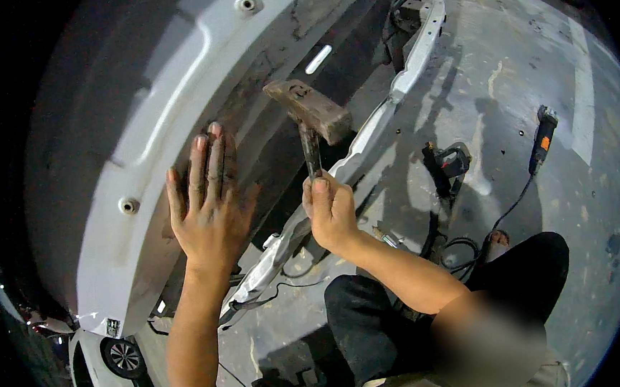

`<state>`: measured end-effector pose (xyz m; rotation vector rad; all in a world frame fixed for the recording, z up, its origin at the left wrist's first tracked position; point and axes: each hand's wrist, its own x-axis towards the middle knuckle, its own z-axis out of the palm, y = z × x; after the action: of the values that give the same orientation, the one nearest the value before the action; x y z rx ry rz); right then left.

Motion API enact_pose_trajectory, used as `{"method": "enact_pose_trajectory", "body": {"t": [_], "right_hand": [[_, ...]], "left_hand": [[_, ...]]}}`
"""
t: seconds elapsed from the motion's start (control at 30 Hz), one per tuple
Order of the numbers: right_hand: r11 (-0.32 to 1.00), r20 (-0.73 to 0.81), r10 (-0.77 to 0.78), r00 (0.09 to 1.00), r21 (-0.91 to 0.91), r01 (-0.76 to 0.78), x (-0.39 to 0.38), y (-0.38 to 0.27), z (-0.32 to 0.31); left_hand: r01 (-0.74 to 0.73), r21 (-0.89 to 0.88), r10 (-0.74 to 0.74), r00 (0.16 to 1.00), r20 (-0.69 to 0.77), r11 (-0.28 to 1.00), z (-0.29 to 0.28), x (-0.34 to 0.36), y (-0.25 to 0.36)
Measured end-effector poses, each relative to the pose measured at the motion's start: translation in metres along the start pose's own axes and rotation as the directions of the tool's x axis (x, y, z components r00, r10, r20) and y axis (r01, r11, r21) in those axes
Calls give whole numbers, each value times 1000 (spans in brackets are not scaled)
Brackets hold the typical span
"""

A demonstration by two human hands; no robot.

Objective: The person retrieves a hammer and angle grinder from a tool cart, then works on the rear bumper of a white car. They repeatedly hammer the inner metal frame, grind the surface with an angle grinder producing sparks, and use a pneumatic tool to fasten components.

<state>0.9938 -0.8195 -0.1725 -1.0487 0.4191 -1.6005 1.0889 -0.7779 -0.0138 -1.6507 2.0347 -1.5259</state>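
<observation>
My left hand (204,208) lies with fingers out on the dirty inner surface of a white vehicle body panel (110,261); its fingertips are grimy. To its right, my right hand (329,210) grips the handle of a worn, dirty hammer (305,106), whose blocky head is raised over a dark recessed section of the bodywork (319,60). A pale metal strip with a jagged edge (416,64) runs along the right of that recess, passing behind my right hand.
On the grey, stained floor (577,203) to the right lie a black power tool (451,162) and another with an orange mark (542,141), with cables. My bent dark-clad legs are at the lower right. A white car with a wheel (125,357) shows at the lower left.
</observation>
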Motion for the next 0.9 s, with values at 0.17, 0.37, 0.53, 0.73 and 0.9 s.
{"method": "enact_pose_trajectory", "body": {"t": [0.17,0.37,0.53,0.73,0.9], "right_hand": [[999,-52,40,998,0,-40,21,-8,-17],[994,-28,75,997,77,-72,25,-20,-29],[998,-48,35,998,-43,-37,15,-15,-27],[993,33,109,993,-45,-108,-5,-12,-6],[979,57,194,979,53,-197,-21,-12,16]], "left_hand": [[-62,-29,62,998,17,998,-4,44,20],[-56,-88,59,998,27,995,-5,28,21],[85,37,-89,991,105,996,-13,-46,-12],[150,60,-153,986,65,987,-12,-91,-29],[-62,71,63,998,-12,996,1,-44,-37]]}}
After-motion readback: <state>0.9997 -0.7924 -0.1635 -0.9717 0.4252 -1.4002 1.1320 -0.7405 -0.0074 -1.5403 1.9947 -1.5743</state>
